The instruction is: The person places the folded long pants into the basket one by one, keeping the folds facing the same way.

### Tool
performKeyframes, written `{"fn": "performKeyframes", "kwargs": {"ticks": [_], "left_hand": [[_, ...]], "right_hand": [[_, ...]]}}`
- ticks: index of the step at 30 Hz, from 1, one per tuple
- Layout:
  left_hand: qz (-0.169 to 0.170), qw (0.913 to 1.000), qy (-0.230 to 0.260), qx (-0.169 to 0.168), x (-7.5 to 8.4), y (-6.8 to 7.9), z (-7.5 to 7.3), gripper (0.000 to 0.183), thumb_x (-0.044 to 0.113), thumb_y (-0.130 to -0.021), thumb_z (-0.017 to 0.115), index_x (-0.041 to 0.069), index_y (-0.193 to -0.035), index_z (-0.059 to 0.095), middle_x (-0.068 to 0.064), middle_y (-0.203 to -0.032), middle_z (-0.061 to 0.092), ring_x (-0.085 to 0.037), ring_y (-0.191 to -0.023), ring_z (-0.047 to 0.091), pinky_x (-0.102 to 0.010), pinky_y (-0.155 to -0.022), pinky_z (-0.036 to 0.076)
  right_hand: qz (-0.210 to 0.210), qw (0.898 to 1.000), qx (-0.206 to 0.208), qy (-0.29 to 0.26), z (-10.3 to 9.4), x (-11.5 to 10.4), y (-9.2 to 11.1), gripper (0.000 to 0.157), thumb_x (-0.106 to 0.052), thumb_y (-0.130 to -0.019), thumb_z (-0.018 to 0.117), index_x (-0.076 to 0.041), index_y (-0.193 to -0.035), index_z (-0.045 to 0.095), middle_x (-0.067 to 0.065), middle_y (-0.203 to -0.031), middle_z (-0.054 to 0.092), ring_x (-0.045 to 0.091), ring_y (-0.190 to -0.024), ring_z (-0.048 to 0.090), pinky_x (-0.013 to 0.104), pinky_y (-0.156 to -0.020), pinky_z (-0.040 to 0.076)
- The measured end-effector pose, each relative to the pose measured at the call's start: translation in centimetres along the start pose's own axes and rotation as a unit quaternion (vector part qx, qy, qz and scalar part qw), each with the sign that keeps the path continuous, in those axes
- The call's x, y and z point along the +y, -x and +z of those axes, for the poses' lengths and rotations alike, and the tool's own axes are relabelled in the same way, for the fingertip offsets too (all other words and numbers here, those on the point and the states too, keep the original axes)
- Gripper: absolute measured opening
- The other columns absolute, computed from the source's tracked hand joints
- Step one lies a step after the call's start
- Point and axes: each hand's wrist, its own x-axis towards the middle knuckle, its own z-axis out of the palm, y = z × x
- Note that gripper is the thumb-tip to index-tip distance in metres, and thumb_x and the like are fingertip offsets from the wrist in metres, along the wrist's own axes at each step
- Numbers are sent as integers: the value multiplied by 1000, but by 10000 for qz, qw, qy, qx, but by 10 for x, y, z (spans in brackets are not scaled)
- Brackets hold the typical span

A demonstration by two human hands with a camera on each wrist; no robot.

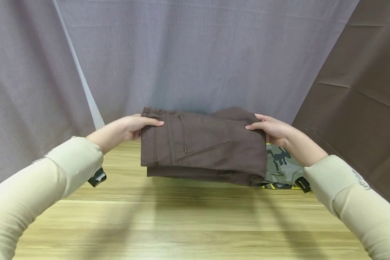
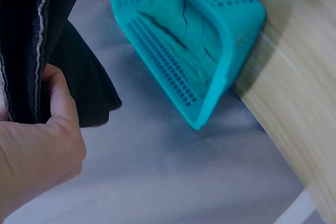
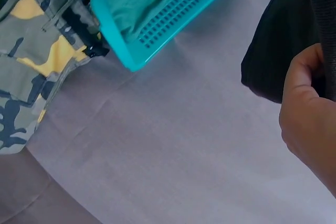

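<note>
A folded pair of brown trousers (image 1: 201, 141), a pocket and seams showing, hangs above the table between both hands. My left hand (image 1: 131, 126) pinches its left end near the waistband, thumb on the front. On the other end, my right hand (image 1: 274, 130) grips the fold with its thumb in front. In the left wrist view the trousers (image 2: 79, 77) look nearly black, and layered edges lie inside the left hand (image 2: 47, 150). The right wrist view shows the right hand (image 3: 310, 108) holding a dark edge. Fingers behind the cloth are hidden.
A teal plastic basket (image 3: 137, 64) with green cloth inside stands on the table, hidden behind the trousers in the head view. Beside it lies a camouflage garment (image 1: 282, 162) with yellow patches. Grey curtain (image 1: 198, 54) hangs behind the wooden table (image 1: 195, 224); brown cloth (image 1: 370, 90) hangs right.
</note>
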Motion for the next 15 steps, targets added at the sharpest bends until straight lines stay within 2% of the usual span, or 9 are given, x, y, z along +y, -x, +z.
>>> {"fn": "performKeyframes", "kwargs": {"ticks": [5,9,12,15], "left_hand": [[-139,9998,-123,72,7,-20,-3,24,18,-94,58,6,-111,47,4,-80,63,-7,-68,63,-22,-66,56],[-304,9992,-249,115,10,-35,-1,41,16,-95,55,2,-130,38,-2,-97,55,-9,-74,61,-23,-70,55],[-415,9987,-270,128,10,-46,0,51,14,-96,53,1,-140,30,-5,-108,49,-12,-83,57,-27,-82,53],[-490,9983,-255,201,9,-55,3,58,14,-97,50,0,-146,22,-11,-125,46,-19,-100,54,-34,-98,47]], "right_hand": [[218,9996,96,134,-4,-3,-18,64,-19,-99,46,-12,-152,11,14,-143,31,3,-91,59,26,-79,54],[352,9988,203,279,-4,-1,-32,66,-15,-99,44,-14,-153,6,20,-153,20,15,-108,53,29,-85,53],[380,9979,281,447,-4,4,-41,66,-13,-99,43,-13,-153,6,21,-153,20,25,-119,46,31,-86,52],[420,9972,388,478,-5,9,-48,67,-10,-99,43,-14,-153,4,22,-153,20,27,-121,44,29,-83,52]]}}
